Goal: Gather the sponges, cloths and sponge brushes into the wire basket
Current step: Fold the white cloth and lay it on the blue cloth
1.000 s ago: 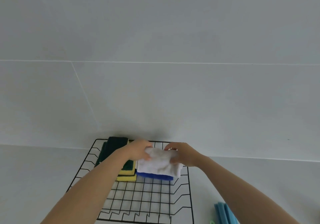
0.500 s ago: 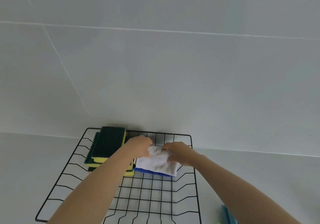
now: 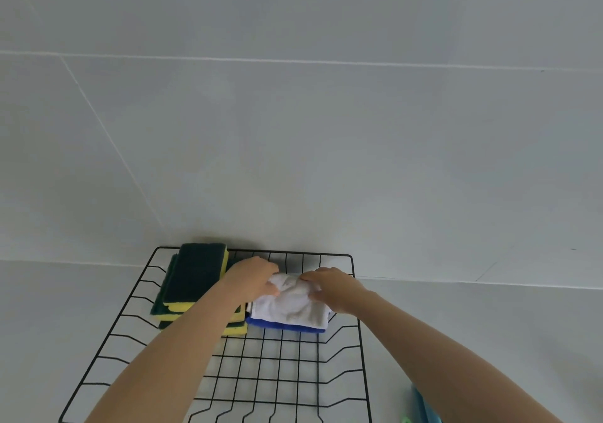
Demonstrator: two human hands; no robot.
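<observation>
A black wire basket (image 3: 137,295) stands on the white counter against the wall. In its far left corner lies a stack of yellow sponges with dark green scouring tops (image 3: 192,279). Beside them a folded white cloth (image 3: 287,306) rests on a blue cloth (image 3: 284,325). My left hand (image 3: 253,275) grips the white cloth's far left end and my right hand (image 3: 329,287) grips its far right end, both pressing it down onto the blue one.
A light blue item (image 3: 424,409) and a scrap of green (image 3: 405,419) peek out at the bottom edge, right of the basket and partly hidden by my right arm. The tiled wall rises directly behind the basket.
The white cloth has come down onto the blue cloth and is more bunched between my hands. The view has tilted, showing more of the basket.
</observation>
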